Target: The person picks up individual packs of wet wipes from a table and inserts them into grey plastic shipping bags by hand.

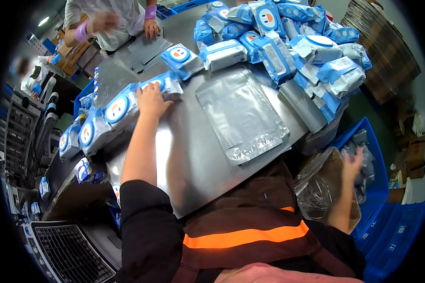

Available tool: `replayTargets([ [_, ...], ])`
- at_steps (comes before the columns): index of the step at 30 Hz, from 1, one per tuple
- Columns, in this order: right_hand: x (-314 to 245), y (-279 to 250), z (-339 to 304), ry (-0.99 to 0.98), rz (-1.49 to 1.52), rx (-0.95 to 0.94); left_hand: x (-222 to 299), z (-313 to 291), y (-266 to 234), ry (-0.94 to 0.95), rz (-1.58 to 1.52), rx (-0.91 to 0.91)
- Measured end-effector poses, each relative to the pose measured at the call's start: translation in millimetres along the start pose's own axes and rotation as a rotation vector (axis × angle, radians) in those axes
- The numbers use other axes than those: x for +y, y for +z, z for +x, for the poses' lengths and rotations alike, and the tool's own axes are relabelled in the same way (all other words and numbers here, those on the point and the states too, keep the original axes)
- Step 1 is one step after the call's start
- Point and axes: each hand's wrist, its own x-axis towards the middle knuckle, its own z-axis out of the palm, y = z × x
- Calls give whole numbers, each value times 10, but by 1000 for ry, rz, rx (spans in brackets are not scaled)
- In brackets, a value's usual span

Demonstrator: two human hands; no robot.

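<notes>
My left hand (151,100) rests on the near side of a blue-and-white wipes pack (171,86), fingers spread and thumb apart. That pack stands at the right end of a row of similar packs, including a wipes pack (118,111) with a round blue-rimmed lid. Just beyond it, another wipes pack (180,57) lies tilted. Off to the right, my right hand (352,165) is raised above a cardboard box (333,177) lined with clear plastic, its fingers apart and nothing seen in them. A stack of clear-grey plastic bags (243,113) lies flat on the metal table (189,165) between my hands.
A large heap of wipes packs (274,42) covers the table's far right, beside a grey plastic roll (303,106). A blue crate (380,165) with grey plastic stands at right. Across the table, a co-worker's hand (151,28) is near more flat bags (148,49).
</notes>
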Motion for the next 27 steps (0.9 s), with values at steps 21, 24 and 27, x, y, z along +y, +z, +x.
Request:
replayTargets([
  [21,-4512,1365,-1027,-308,528,-1211,-3,-1836,-495,207,-721,803],
  [24,-4042,1084,-649,272,1286,-1367,401,-1480,-372,303,-1026,728],
  [27,-3634,669,-264,326,1528,-1140,993,-1035,-251,584,-1027,406],
])
